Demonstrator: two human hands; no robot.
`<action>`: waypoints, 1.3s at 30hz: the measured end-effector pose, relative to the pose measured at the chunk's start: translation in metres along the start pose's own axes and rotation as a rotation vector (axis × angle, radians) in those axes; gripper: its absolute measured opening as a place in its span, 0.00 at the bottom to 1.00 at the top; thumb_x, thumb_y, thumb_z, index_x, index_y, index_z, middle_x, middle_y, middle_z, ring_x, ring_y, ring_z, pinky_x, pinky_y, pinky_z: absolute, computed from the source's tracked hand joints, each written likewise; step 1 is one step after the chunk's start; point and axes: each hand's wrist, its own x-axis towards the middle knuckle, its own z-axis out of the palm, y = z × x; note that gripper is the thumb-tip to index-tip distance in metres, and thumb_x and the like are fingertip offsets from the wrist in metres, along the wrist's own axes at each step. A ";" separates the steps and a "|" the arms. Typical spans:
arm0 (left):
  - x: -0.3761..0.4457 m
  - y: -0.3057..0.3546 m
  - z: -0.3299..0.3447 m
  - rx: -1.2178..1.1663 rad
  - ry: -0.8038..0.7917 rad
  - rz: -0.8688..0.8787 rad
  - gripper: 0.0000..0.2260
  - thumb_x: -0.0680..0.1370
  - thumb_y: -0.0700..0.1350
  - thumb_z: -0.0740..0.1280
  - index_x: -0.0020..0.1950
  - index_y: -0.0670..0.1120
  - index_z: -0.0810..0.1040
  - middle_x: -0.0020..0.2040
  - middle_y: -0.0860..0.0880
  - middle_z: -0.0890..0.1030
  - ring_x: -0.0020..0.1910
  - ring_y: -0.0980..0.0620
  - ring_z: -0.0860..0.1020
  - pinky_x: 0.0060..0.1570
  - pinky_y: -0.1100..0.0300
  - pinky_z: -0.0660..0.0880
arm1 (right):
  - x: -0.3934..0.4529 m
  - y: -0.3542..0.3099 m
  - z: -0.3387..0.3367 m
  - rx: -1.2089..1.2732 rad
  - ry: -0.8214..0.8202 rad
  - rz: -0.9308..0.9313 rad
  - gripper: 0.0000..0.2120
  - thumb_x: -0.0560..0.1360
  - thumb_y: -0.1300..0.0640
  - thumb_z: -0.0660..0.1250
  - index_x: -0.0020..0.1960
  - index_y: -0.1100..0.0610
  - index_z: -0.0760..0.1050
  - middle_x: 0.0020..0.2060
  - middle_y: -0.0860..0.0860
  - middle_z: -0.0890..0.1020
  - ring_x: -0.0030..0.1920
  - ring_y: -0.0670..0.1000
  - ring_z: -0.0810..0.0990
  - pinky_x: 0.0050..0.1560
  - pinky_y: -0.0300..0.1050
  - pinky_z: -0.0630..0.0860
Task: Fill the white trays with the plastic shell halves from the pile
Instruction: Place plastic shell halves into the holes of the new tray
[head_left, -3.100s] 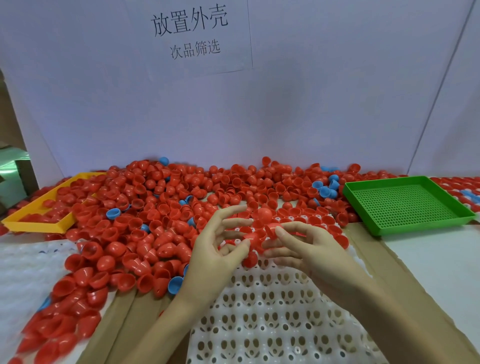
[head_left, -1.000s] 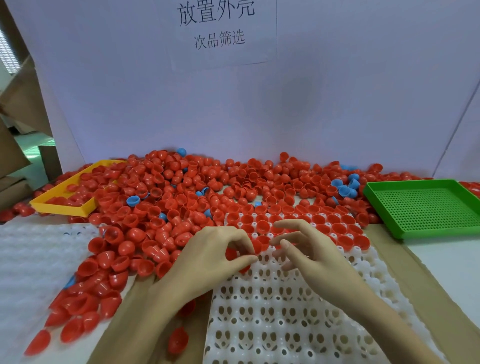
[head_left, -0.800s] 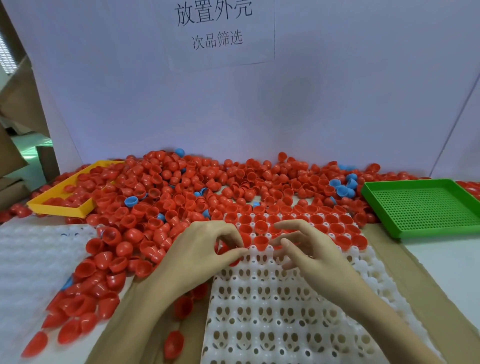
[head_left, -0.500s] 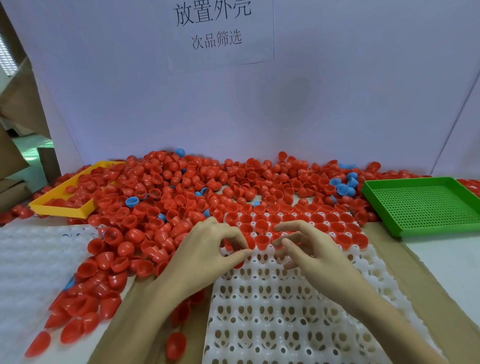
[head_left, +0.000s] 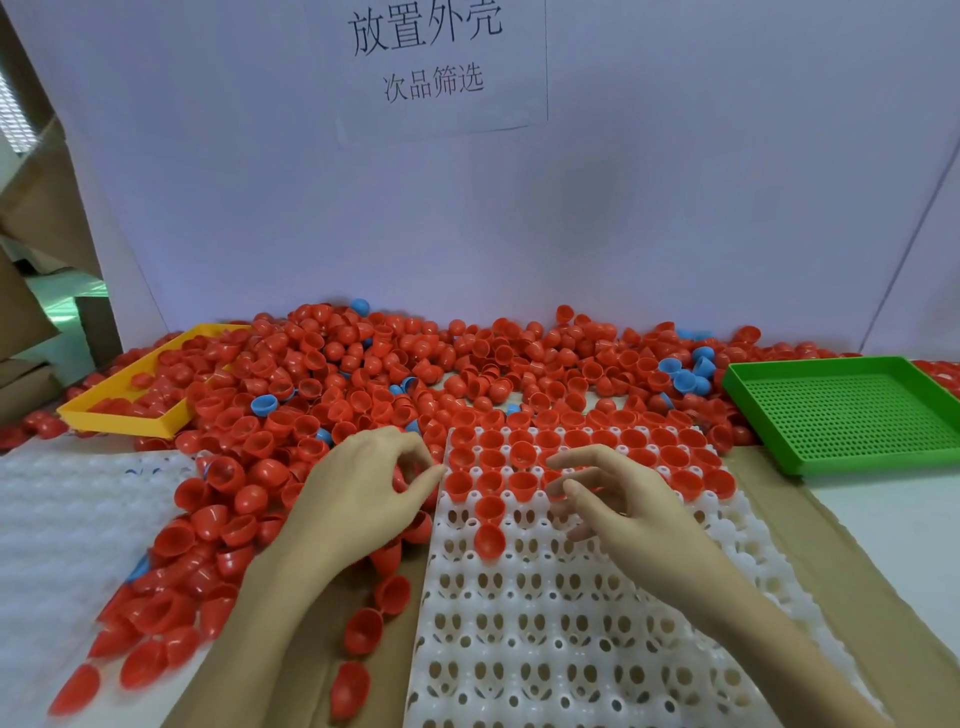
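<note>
pile (head_left: 395, 384): I see red shell halves heaped across the far and left bench, a few blue ones mixed in; it touches the tray's far and left edges.
white tray (head_left: 571, 623): pocketed, centre-near. I count the far three rows as mostly seated, open side up. Near rows are empty.
second white tray (head_left: 67, 519): on the left, partly under loose shells, no pockets filled that I can see.
left hand (head_left: 363, 493): at the tray's left edge over the pile; fingers curled, thumb meeting them. I can't tell if it's pinching a shell or closed on nothing.
right hand (head_left: 618, 499): over the filled rows, fingers spread and relaxed, holding nothing.
stray shells (head_left: 489, 525): two red halves sit below the third row; the lower one looks tilted, not fully seated.
my advice: seat that tilted one first, cup up, then fill row by row so gaps show. Feed from the left edge, one shell per pocket. Skip blue unless wanted.
risk: nested pairs going in as one.
</note>
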 end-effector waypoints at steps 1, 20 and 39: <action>0.000 -0.005 -0.001 0.058 -0.076 -0.003 0.05 0.80 0.58 0.69 0.45 0.60 0.79 0.44 0.62 0.77 0.44 0.63 0.75 0.39 0.66 0.69 | 0.000 0.000 0.000 -0.007 -0.002 -0.002 0.10 0.84 0.58 0.65 0.60 0.45 0.79 0.50 0.47 0.86 0.50 0.44 0.86 0.52 0.49 0.85; 0.002 -0.010 -0.014 -0.250 0.015 0.052 0.08 0.77 0.42 0.74 0.45 0.57 0.84 0.46 0.59 0.83 0.47 0.57 0.81 0.46 0.67 0.75 | 0.001 -0.001 0.000 -0.006 -0.014 -0.014 0.11 0.84 0.60 0.65 0.55 0.49 0.84 0.49 0.44 0.87 0.51 0.44 0.86 0.52 0.48 0.85; -0.013 0.053 0.031 -0.333 0.298 0.111 0.04 0.82 0.45 0.67 0.50 0.54 0.78 0.34 0.56 0.81 0.31 0.54 0.81 0.31 0.52 0.78 | -0.008 -0.004 0.022 0.057 -0.038 -0.194 0.11 0.78 0.53 0.75 0.59 0.47 0.80 0.45 0.46 0.87 0.44 0.49 0.88 0.45 0.44 0.85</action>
